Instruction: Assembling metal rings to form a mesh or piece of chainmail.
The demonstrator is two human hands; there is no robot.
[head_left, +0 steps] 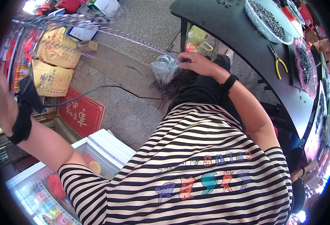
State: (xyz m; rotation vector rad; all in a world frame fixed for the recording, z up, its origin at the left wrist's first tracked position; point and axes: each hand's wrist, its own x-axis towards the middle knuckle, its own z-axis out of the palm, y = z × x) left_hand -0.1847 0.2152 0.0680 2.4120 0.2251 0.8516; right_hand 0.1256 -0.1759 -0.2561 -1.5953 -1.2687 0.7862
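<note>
Paving (132, 125) below, strand (135, 40) in right fingers (185, 57)

Shopfront workspace — pliers (277, 62), basin (287, 33), display freezer (110, 145)

At upper centre, my right hand (197, 63) is pinching a blurred, chain-like strand (135, 40) that is stretching toward the upper left. At the far left edge, my left hand (3, 107) is showing blurred and unclear. At upper right, yellow-handled pliers (277, 60) are lying on a black table (229, 24), near a basin (253, 19) holding dark pieces (268, 20).
</note>
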